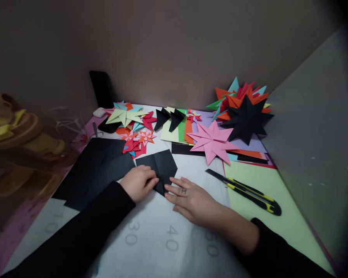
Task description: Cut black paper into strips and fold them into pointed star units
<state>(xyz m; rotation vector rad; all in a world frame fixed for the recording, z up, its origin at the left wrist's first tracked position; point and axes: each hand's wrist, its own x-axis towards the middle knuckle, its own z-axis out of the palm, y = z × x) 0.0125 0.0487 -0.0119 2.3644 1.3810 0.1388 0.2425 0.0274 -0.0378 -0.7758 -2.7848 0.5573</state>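
Left hand (138, 183), right hand (195, 202), on black paper (166, 163)

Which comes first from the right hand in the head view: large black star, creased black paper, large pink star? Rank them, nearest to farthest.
1. Creased black paper, at the fingertips of the right hand.
2. Large pink star, ahead and slightly right.
3. Large black star, farther back, on the right.

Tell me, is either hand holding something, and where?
The hands hold the creased black paper down: the left hand at its lower left, the right hand with fingertips at its lower-right edge. Any pinch is hidden.
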